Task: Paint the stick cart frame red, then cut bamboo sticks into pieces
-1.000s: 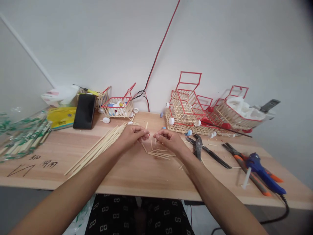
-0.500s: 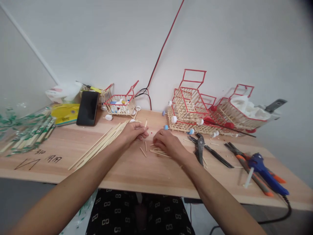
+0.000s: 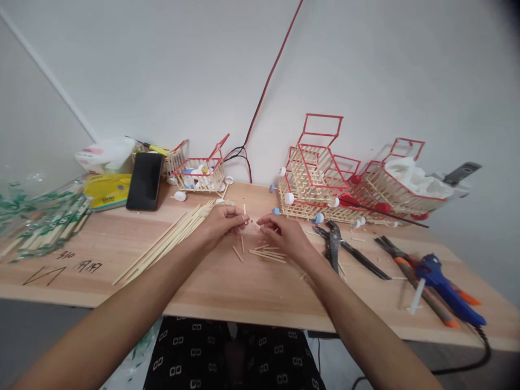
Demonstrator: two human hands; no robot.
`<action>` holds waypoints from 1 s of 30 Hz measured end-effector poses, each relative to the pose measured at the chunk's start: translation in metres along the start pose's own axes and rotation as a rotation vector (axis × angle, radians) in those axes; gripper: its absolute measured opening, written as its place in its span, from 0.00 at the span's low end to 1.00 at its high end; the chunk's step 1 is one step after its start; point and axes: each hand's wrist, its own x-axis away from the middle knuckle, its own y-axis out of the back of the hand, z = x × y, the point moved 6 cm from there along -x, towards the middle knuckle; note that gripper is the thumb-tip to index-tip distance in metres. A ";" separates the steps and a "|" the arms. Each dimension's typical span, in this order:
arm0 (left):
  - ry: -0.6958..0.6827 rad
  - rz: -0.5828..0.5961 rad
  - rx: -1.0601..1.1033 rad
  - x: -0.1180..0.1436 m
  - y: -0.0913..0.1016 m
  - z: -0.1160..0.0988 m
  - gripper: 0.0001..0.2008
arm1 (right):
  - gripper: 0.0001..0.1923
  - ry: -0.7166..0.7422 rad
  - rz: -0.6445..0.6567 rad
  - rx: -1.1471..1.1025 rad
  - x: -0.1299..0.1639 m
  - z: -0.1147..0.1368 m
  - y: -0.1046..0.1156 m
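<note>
My left hand (image 3: 225, 221) pinches a short wooden stick (image 3: 244, 208) that stands upright between thumb and fingertips. Facing it across a small gap, my right hand (image 3: 280, 230) is closed at the fingertips, where the pale end of another short wooden stick seems to show; most of it is hidden. Below the hands lie several cut short sticks (image 3: 268, 254), a few loose and others in a small pile. Beside my left forearm rests a bundle of long thin wooden sticks (image 3: 162, 246).
Small stick-built carts with red rims (image 3: 320, 162) stand along the wall, another cart (image 3: 203, 176) at left. Pliers (image 3: 333, 244), orange-handled cutters (image 3: 418, 281) and a blue glue gun (image 3: 450, 287) lie right. A black phone (image 3: 145, 180) and wrapped chopsticks (image 3: 52, 222) are left.
My right hand has lifted off the pile of short sticks and moved up toward my left hand. The left hand stays nearly in place, still holding its stick upright.
</note>
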 end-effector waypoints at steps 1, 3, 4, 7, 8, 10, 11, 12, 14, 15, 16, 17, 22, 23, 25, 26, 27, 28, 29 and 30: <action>0.011 0.026 0.016 0.000 -0.003 0.001 0.17 | 0.06 -0.026 -0.020 -0.106 -0.001 -0.002 0.002; 0.037 0.092 0.048 0.000 -0.010 0.004 0.17 | 0.10 -0.107 -0.005 -0.306 -0.003 -0.007 0.001; 0.044 0.123 0.055 0.001 -0.013 0.005 0.17 | 0.12 -0.157 0.013 -0.396 -0.003 -0.010 -0.001; 0.045 0.167 0.032 0.002 -0.022 0.005 0.17 | 0.18 -0.273 0.037 -0.568 -0.002 -0.014 -0.007; 0.045 0.166 0.021 0.002 -0.023 0.004 0.17 | 0.19 -0.292 0.036 -0.590 -0.002 -0.014 -0.008; 0.052 0.143 0.009 0.003 -0.024 0.004 0.17 | 0.21 -0.306 0.032 -0.603 -0.001 -0.014 -0.010; 0.055 0.131 0.004 0.003 -0.024 0.003 0.17 | 0.22 -0.305 0.032 -0.603 -0.001 -0.013 -0.010; 0.057 0.120 -0.001 0.003 -0.023 0.003 0.17 | 0.22 -0.301 0.030 -0.600 -0.002 -0.013 -0.010; 0.054 0.111 -0.026 0.003 -0.022 0.002 0.17 | 0.22 -0.282 0.020 -0.593 -0.002 -0.010 -0.009; 0.049 0.112 -0.041 0.003 -0.022 0.002 0.17 | 0.21 -0.273 0.015 -0.591 -0.002 -0.009 -0.008; 0.044 0.115 -0.054 0.003 -0.022 0.002 0.17 | 0.21 -0.265 0.013 -0.593 -0.002 -0.009 -0.008; 0.040 0.120 -0.062 0.002 -0.022 0.002 0.16 | 0.21 -0.259 0.016 -0.598 -0.002 -0.008 -0.008; 0.046 0.133 -0.077 0.002 -0.023 0.004 0.15 | 0.21 -0.253 0.047 -0.626 -0.002 -0.009 -0.011; 0.052 0.137 -0.080 0.003 -0.024 0.004 0.14 | 0.21 -0.252 0.043 -0.633 -0.002 -0.010 -0.011; 0.063 0.140 -0.080 0.003 -0.026 0.004 0.14 | 0.21 -0.249 0.031 -0.642 -0.002 -0.010 -0.011; 0.066 0.138 -0.076 0.004 -0.027 0.004 0.14 | 0.21 -0.248 0.026 -0.642 -0.002 -0.010 -0.010; 0.068 0.136 -0.073 0.004 -0.027 0.004 0.14 | 0.21 -0.249 0.024 -0.640 -0.001 -0.010 -0.010; 0.069 0.137 -0.071 0.005 -0.028 0.004 0.14 | 0.21 -0.250 0.026 -0.637 -0.001 -0.010 -0.009; 0.071 0.141 -0.071 0.005 -0.028 0.004 0.14 | 0.21 -0.254 0.032 -0.637 -0.001 -0.009 -0.009; 0.074 0.145 -0.073 0.005 -0.029 0.004 0.14 | 0.21 -0.258 0.041 -0.640 0.000 -0.009 -0.009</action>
